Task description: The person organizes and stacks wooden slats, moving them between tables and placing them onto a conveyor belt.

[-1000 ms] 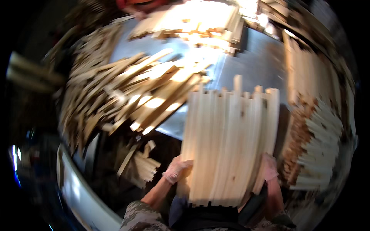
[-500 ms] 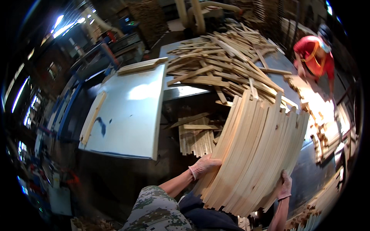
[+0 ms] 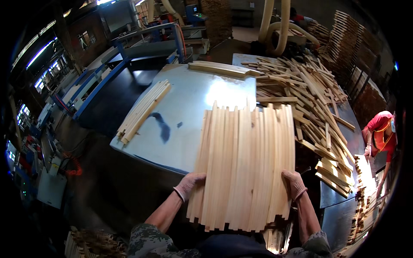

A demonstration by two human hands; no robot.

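Observation:
A wide row of pale wooden strips (image 3: pixel 245 167), laid side by side with uneven ends, is squeezed between my two gloved hands. My left hand (image 3: pixel 190 185) presses its left edge, and my right hand (image 3: pixel 296 182) grips the right edge. Most fingers are hidden beneath or behind the wood. The far ends of the strips overlap the near right part of a pale, shiny tabletop (image 3: pixel 193 103) in view; whether they touch it I cannot tell.
A few strips (image 3: pixel 144 111) lie at the tabletop's left edge, and another bundle (image 3: pixel 221 69) at its far edge. A big loose pile of strips (image 3: pixel 309 94) covers the table on the right. At far right a person in red (image 3: pixel 380 133) works. Blue-framed machinery (image 3: pixel 103 86) stands left.
My view has turned to the right less and more toward the pale tabletop. Both hands carried the strips leftward, from beside the pile to the tabletop, and the row now stands straighter.

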